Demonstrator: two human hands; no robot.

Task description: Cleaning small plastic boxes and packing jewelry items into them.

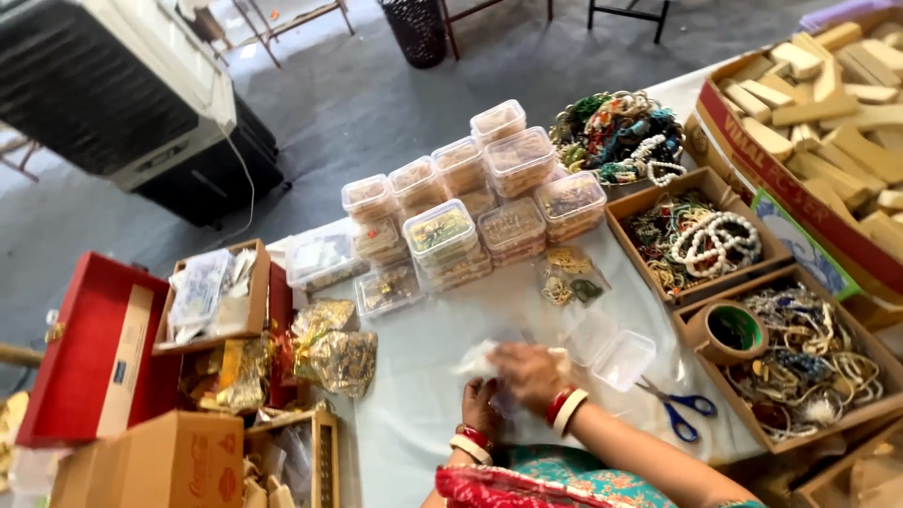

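Both hands crumpling thin white tissue.

The person is wearing a teal garment printed with a lighter pattern, showing along the near edge of the view. A red cloth with pink and gold patterning is lying across it at the near centre. The right wrist is carrying red and white bangles. The left wrist is carrying matching bangles, red beside white. Both forearms are showing bare, without sleeves.
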